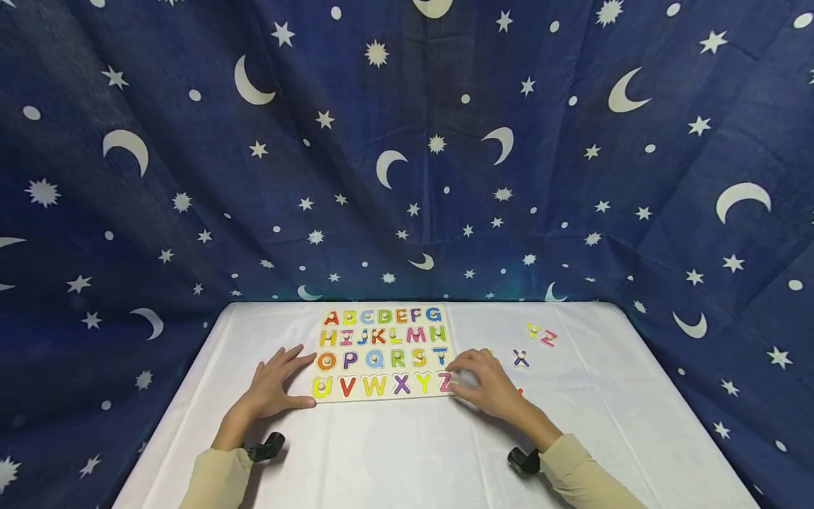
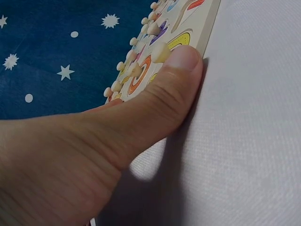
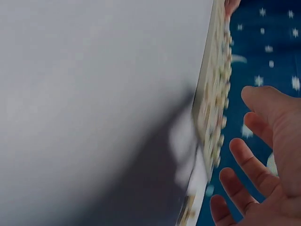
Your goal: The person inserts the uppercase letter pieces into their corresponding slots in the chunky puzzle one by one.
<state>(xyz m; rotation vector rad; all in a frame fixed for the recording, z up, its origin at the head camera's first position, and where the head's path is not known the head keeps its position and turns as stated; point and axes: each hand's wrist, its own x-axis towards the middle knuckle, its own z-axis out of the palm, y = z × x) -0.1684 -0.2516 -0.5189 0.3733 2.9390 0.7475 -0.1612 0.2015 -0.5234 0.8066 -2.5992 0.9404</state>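
Note:
A wooden alphabet puzzle board point(image 1: 364, 373) lies on the table, its rows of colored letters running A to Z. Knobs stand on the letters up to the yellow U point(image 1: 323, 387); the V to Z spaces show no knobs. My left hand point(image 1: 273, 385) rests at the board's left edge, fingers spread, with the thumb point(image 2: 181, 63) against the lower left corner beside the U. Over the right edge, near the pink Z space point(image 1: 444, 382), hovers my right hand point(image 1: 486, 385); its fingers point(image 3: 251, 160) are spread and loosely bent, with nothing held.
Right of the board lie loose letters: a yellow Y point(image 1: 533, 330), a pink Z point(image 1: 548, 338) and a purple X point(image 1: 521, 358). A red piece point(image 1: 520, 392) shows partly behind my right hand. A starry blue curtain point(image 1: 356, 184) hangs behind the white table point(image 1: 394, 459).

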